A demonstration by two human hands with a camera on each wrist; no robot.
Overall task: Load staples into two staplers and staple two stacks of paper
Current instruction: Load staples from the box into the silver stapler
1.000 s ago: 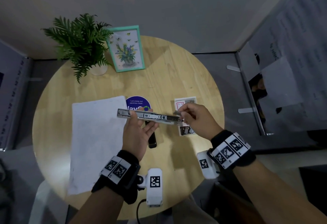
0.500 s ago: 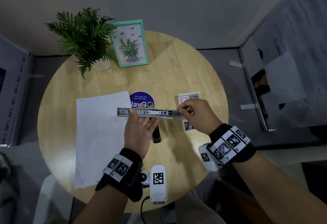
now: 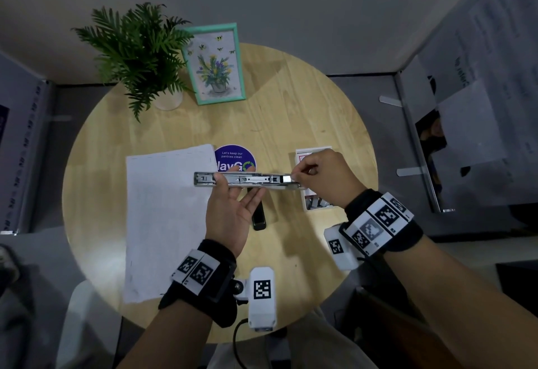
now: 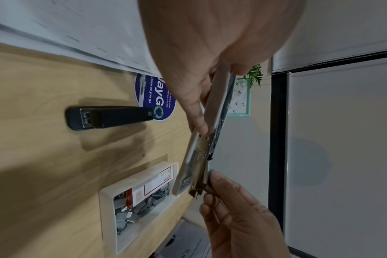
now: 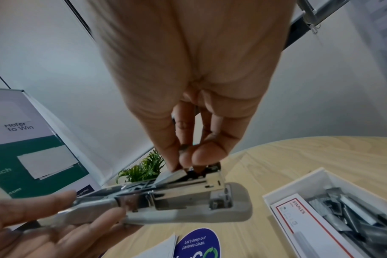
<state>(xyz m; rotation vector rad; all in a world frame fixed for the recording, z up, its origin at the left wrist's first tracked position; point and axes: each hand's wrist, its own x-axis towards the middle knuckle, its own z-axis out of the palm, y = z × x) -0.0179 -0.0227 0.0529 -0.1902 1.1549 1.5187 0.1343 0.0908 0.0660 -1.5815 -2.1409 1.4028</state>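
Since a moment ago my head has tipped so the round table (image 3: pixel 305 106) sits lower in the head view, and my right hand (image 3: pixel 323 178) has kept working at the right end of the open grey stapler (image 3: pixel 247 180). From above, my left hand (image 3: pixel 233 211) holds that stapler level above the table, thumb over its top near the left end and fingers curled beneath. My right hand pinches a short strip of staples (image 3: pixel 286 179) at the stapler's right end. Below the stapler lies the sheet stack (image 3: pixel 166 223) to its left, a black stapler (image 3: pixel 259 217) directly under it, a blue round sticker (image 3: pixel 234 157) just behind it, and the staple box (image 3: pixel 316 205) under my right hand. A potted fern (image 3: pixel 139 51) and a framed flower picture (image 3: pixel 214 63) stand at the far edge.

In the left wrist view, my left hand (image 4: pixel 210 61) grips the grey stapler (image 4: pixel 201 148) along its length, with my right hand (image 4: pixel 239 218) meeting its far end. The black stapler (image 4: pixel 109 117) lies closed on the table (image 4: pixel 33 157), its tip on the sticker (image 4: pixel 155 97). The staple box (image 4: pixel 139 206) lies open beside it, full of loose strips.

In the right wrist view, my right hand (image 5: pixel 188 160) has thumb and fingertips closed on the staple strip (image 5: pixel 172 175), which tilts down into the stapler's (image 5: pixel 188 204) open metal channel. My left hand (image 5: pixel 55 227) cradles the stapler from below. The staple box (image 5: pixel 334 214) sits to the stapler's right.
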